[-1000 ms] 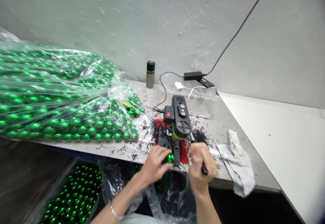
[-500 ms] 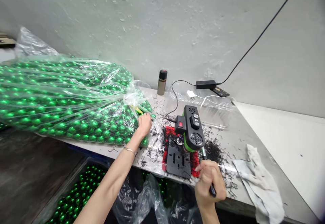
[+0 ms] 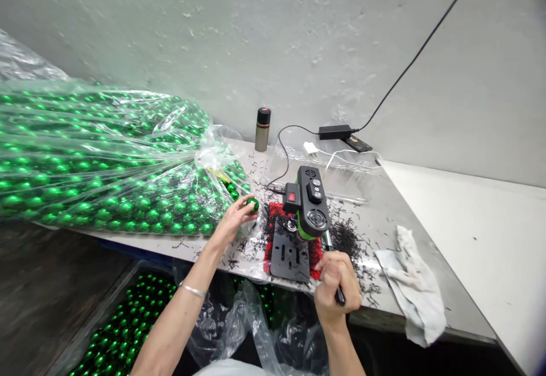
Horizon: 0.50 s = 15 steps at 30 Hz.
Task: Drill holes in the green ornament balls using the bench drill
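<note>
Head view: glossy, round green ball (image 3: 253, 204) in left grip (image 3: 234, 217), black handle (image 3: 340, 297) in clenched right grip (image 3: 339, 279).

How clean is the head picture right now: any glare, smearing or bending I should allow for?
Head view: highlights streak the clear bag and dot the green balls inside; a bright glare patch lies on the table between right hand and cloth; the right edge looks soft and dark.

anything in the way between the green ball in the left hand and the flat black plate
Nothing tall visible: only scattered black bits and the red mat lie between the green ball in the left hand and the black plate.
</note>
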Each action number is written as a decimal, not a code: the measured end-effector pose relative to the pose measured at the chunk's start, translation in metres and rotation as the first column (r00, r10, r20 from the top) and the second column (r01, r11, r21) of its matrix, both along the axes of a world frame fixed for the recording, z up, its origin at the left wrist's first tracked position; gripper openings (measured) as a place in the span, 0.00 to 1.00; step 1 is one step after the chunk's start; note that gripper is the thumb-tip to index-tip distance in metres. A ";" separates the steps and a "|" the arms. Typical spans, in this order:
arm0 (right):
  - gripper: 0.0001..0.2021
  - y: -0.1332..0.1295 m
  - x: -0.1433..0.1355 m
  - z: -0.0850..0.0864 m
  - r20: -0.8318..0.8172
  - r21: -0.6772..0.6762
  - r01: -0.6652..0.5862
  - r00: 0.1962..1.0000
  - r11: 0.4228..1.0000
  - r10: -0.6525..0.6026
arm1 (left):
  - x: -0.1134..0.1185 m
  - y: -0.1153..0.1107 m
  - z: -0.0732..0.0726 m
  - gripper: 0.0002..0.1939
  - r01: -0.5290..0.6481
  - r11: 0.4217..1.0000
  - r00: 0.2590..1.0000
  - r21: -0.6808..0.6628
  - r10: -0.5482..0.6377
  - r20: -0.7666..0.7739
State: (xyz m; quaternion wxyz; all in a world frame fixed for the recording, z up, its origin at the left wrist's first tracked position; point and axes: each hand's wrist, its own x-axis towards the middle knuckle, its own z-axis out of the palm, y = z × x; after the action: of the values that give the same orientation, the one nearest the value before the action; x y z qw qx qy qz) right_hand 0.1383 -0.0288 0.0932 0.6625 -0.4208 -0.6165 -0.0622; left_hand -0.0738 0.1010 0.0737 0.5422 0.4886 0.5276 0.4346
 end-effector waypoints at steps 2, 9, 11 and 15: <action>0.14 0.000 0.000 0.002 0.014 0.008 0.013 1.000 1.000 -0.013 | 0.010 -0.023 -0.010 0.23 0.017 0.993 0.948 -0.119 0.022 0.319; 0.13 -0.002 0.001 0.008 0.066 -0.033 0.034 0.997 0.999 -0.032 | 0.055 -0.073 -0.048 0.26 0.047 0.999 0.988 -0.013 -0.044 0.149; 0.13 -0.003 0.001 0.008 0.079 -0.035 0.039 0.996 0.999 -0.036 | 0.063 -0.080 -0.055 0.24 0.078 0.992 0.997 0.103 -0.078 0.002; 0.13 -0.003 -0.001 0.009 0.080 -0.036 0.052 0.996 0.998 -0.049 | 0.075 -0.088 -0.060 0.17 0.139 0.937 0.940 0.320 -0.023 -0.340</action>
State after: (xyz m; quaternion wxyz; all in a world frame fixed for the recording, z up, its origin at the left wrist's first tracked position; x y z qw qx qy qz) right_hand 0.1378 -0.0318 0.1021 0.6278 -0.4461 -0.6323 -0.0838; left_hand 0.0011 0.0135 0.0134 0.3713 0.6623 0.5074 0.4075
